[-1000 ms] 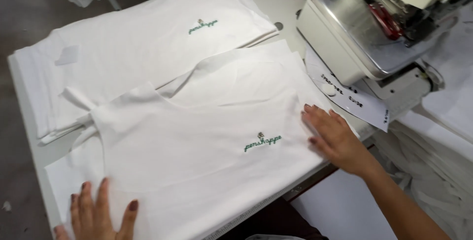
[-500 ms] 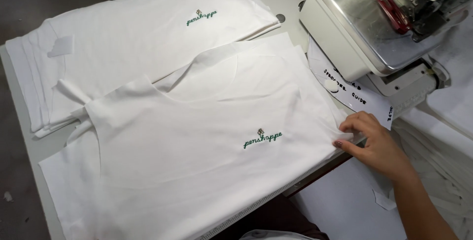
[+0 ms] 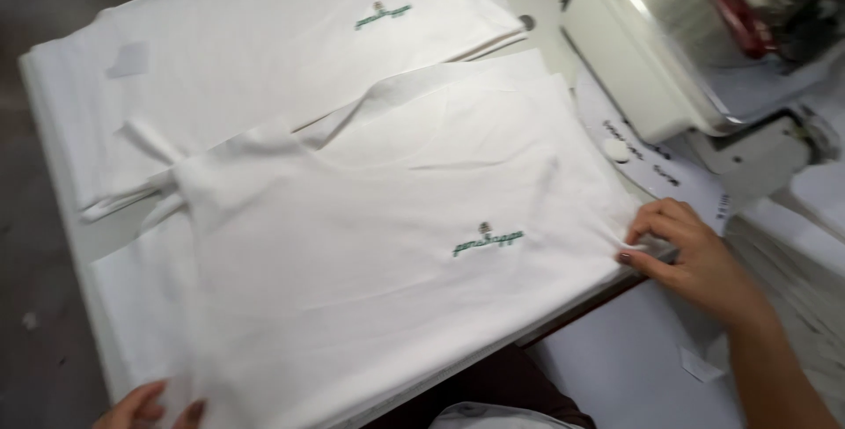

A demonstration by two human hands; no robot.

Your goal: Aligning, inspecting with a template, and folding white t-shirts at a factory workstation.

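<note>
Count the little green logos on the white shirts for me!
2. One is on the near shirt's logo, close to the right hand; the other logo is on the far stack. Others may be hidden underneath.

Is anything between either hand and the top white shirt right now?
Nothing visible. The right hand already pinches the edge of the top white shirt at its right side, and the left hand touches its lower left corner at the frame's bottom edge. The sewing machine sits apart, up to the right.

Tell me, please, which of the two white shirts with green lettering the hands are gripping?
The nearer shirt: the right hand pinches its right edge, the left hand its lower corner. The far shirt lies untouched on its stack.
</note>
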